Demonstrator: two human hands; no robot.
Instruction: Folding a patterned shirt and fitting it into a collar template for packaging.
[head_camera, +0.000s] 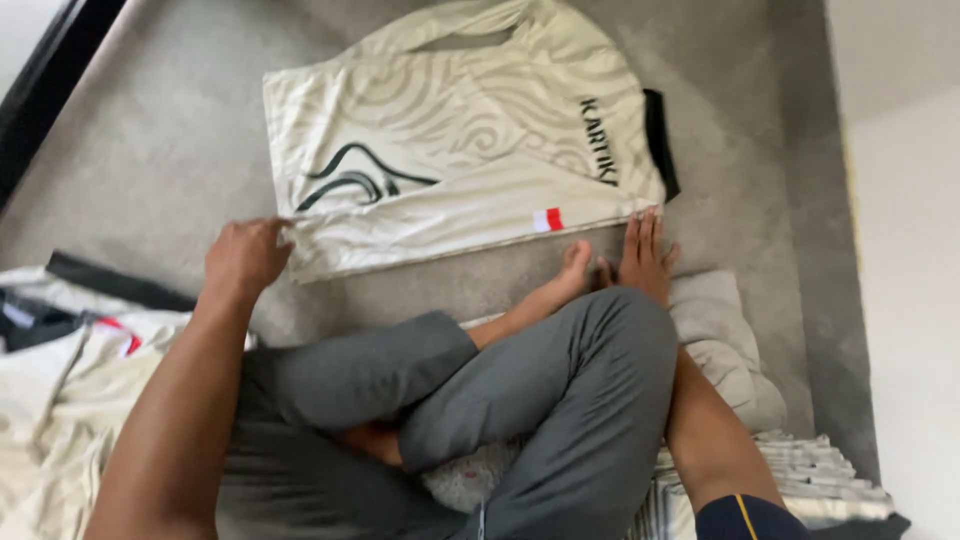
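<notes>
Fingers mattered most here: your left hand (245, 255) was closed, its fingers pinching the near left corner of the cream, swirl-patterned jersey with black trim (455, 140), while your right hand (642, 255) lay flat, fingers straight and pressed together, tips resting on the near right edge. The jersey lay on the grey carpet floor (160, 150) just beyond your crossed legs in grey trousers (520, 400), already doubled over so that it looked like a broad band.

To fold it well, you needed both corners to be held level, the near hem drawn taut between the 2 hands, and the cloth smoothed before any lift, so no crease got trapped inside.

Its long axis ran left to right across the view, tilted slightly, the left end nearer to you. The black-trimmed end pointed right, the plain folded end left.

A pile of pale clothing (50, 400) sat at your left, a grey cushion (725, 350) and a striped folded cloth (820, 480) at your right.
</notes>
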